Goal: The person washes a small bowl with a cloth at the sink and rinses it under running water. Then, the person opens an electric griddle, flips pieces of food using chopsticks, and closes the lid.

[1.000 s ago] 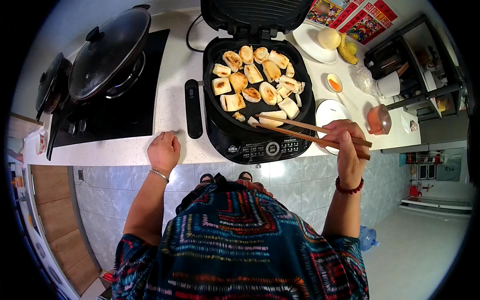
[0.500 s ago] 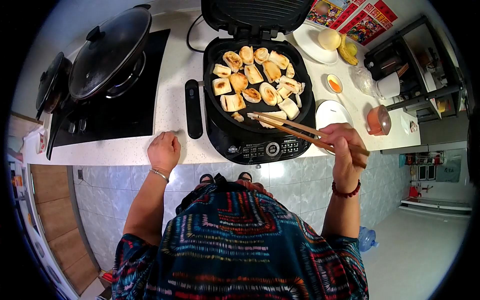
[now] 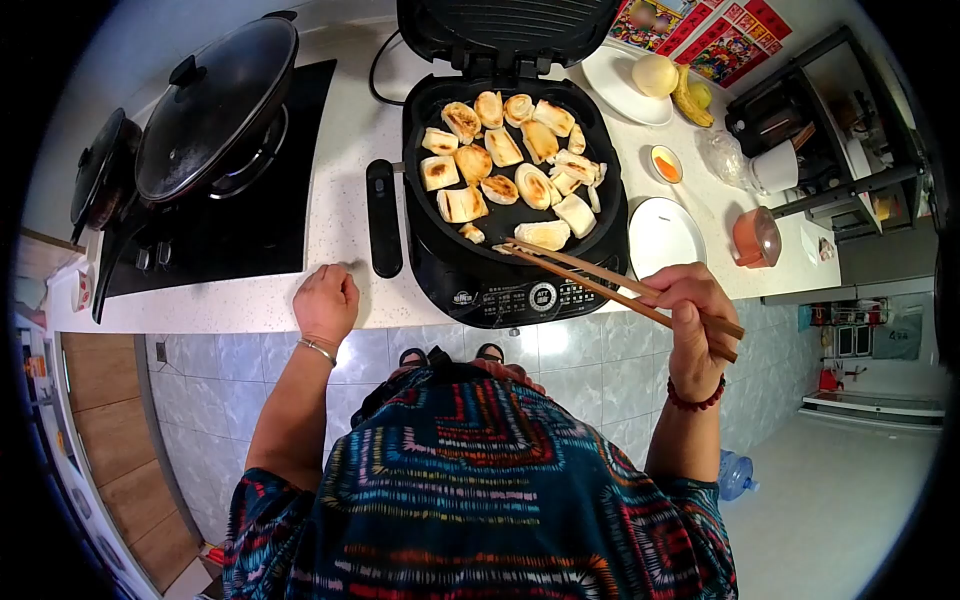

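My right hand [image 3: 695, 305] grips a pair of wooden chopsticks [image 3: 610, 278] that slant up and left to the electric griddle [image 3: 440, 240]. Their tips are at the near rim of its pan, by a small pale bit. Just beyond them lies a pale, lightly browned piece of food [image 3: 543, 235]. Several more cut pieces, white with browned tops, are spread over the dark pan, such as a squarish piece [image 3: 462, 205]; I cannot tell what food they are. Left of the griddle's handle [image 3: 384, 220], my left hand [image 3: 327, 302] rests on the counter edge with fingers curled, holding nothing.
The griddle's lid [image 3: 510, 30] stands raised at the back. To the right are a white plate [image 3: 667, 240], a small bowl with orange contents [image 3: 665, 164], an orange container [image 3: 757, 238] and bananas [image 3: 692, 98]. A lidded wok [image 3: 215, 110] sits on the black stove at left.
The chopsticks have come off the front piece, which now shows more of its browned face. Their tips have shifted slightly toward the near rim. My left hand stays put.
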